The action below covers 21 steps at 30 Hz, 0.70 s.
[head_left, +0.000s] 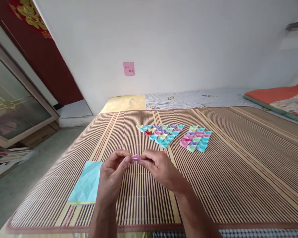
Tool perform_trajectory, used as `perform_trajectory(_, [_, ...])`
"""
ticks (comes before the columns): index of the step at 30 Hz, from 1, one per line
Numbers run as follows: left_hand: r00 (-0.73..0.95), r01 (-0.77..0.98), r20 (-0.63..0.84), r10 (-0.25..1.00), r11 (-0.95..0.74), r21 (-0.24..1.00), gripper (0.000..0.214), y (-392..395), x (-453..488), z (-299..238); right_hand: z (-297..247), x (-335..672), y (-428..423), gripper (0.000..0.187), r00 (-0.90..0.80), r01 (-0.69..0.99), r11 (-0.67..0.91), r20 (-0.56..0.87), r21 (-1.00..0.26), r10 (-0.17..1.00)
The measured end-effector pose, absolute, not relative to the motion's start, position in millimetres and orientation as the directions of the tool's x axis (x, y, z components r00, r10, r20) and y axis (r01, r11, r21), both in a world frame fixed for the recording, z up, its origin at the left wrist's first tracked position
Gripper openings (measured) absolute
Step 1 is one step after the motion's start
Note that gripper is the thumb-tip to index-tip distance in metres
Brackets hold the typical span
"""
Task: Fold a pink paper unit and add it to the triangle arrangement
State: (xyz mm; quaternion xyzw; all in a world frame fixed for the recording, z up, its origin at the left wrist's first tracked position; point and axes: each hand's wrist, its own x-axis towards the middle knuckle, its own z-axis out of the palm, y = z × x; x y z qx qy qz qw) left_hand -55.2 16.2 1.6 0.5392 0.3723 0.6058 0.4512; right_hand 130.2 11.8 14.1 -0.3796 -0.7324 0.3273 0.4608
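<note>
Between my two hands is a small folded piece of pink paper (135,157), held above the striped bamboo mat (144,198). My left hand (114,172) pinches its left end with thumb and forefinger. At the other end, the fingertips of my right hand (160,167) close on it as well. Partly behind my left wrist lies a stack of creased light-blue paper (85,181), with a yellow edge showing underneath. Beyond my hands sits a triangular group of folded paper pieces (161,134) in many colours, and right of it a second folded-paper group (196,138).
A pink note (128,68) with handwriting is stuck to the white wall (188,49). Folded orange and floral bedding (278,99) lies at the far right. Patterned cloth (193,99) shows past the mat's back edge. A glass-panelled door (12,96) stands at the left.
</note>
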Motion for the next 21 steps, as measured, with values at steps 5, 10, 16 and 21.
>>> perform_trajectory(5, [0.077, -0.133, 0.283, 0.956, -0.271, 0.953, 0.009, 15, -59, 5, 13, 131, 10, 0.025, -0.318, 0.292, 0.504, 0.414, -0.813, 0.853])
perform_trajectory(10, [0.178, -0.124, 0.225, 0.958, -0.205, 0.971, 0.011, 15, -62, 6, 16, 134, 9, 0.021, -0.347, 0.364, 0.482, 0.364, -0.797, 0.864])
perform_trajectory(16, [0.231, -0.144, 0.202, 0.952, -0.172, 0.974, 0.014, 17, -62, 4, 22, 140, 6, 0.018, -0.371, 0.408, 0.463, 0.321, -0.787, 0.872])
perform_trajectory(21, [0.203, -0.132, 0.224, 0.953, -0.200, 0.971, 0.012, 15, -56, 5, 28, 144, 4, 0.017, -0.294, 0.321, 0.526, 0.445, -0.788, 0.846])
